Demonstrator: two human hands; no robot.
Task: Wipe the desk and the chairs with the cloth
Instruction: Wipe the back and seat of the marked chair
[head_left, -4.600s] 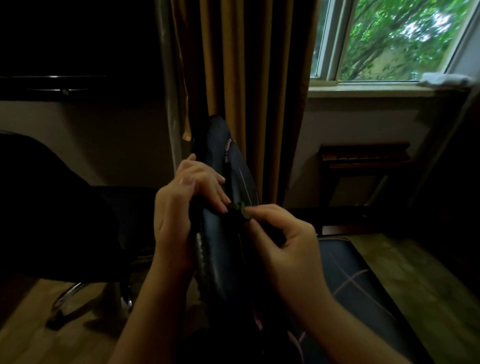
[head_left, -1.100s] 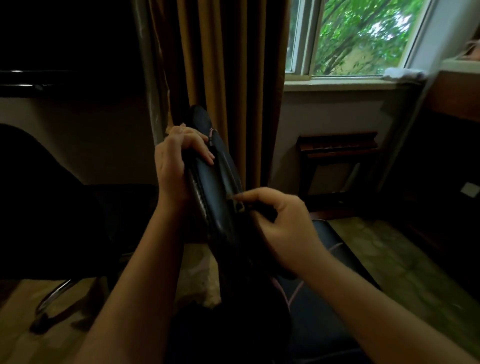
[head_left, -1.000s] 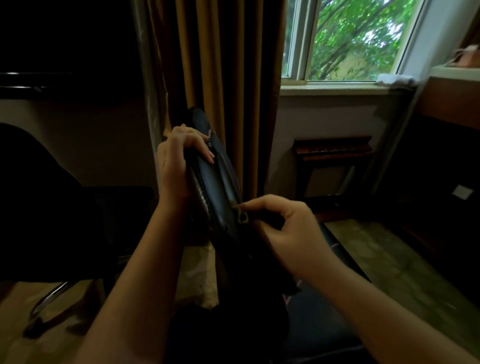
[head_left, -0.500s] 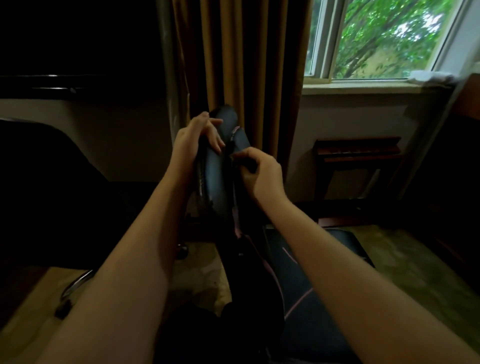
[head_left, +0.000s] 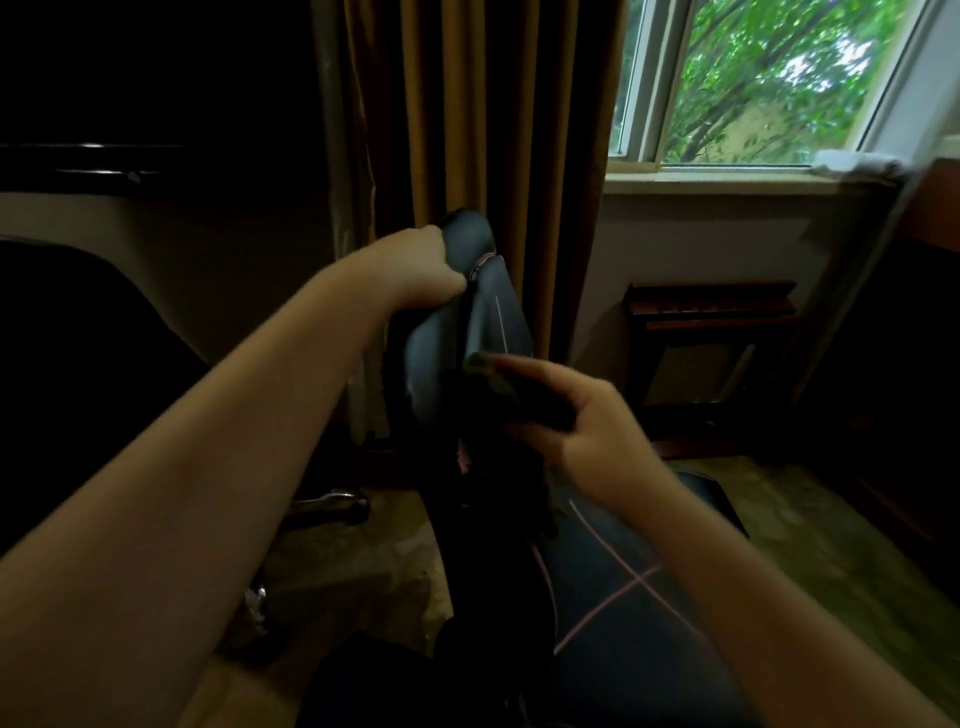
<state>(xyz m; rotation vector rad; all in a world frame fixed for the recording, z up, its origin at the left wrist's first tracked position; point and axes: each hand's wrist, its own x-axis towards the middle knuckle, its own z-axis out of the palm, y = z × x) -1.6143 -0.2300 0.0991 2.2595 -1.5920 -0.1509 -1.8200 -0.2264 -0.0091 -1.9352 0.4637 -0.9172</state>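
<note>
A dark leather chair with pink stitching stands in front of me, its backrest (head_left: 488, 322) seen edge-on and its seat (head_left: 623, 597) below. My left hand (head_left: 431, 270) grips the top of the backrest from the left side. My right hand (head_left: 582, 415) holds a small dark cloth (head_left: 498, 379) against the front face of the backrest, about halfway down. The cloth is dim and blurred, and my fingers cover most of it.
A second black chair (head_left: 78, 389) with a chrome base (head_left: 327, 506) stands at the left. Brown curtains (head_left: 493, 130) hang behind the backrest. A window (head_left: 769, 83), a sill with a white cloth (head_left: 852, 162), and a low wooden rack (head_left: 711, 312) lie to the right.
My right hand has slid with the cloth from near the top of the backrest down to its middle. My left hand keeps its grip on the top edge.
</note>
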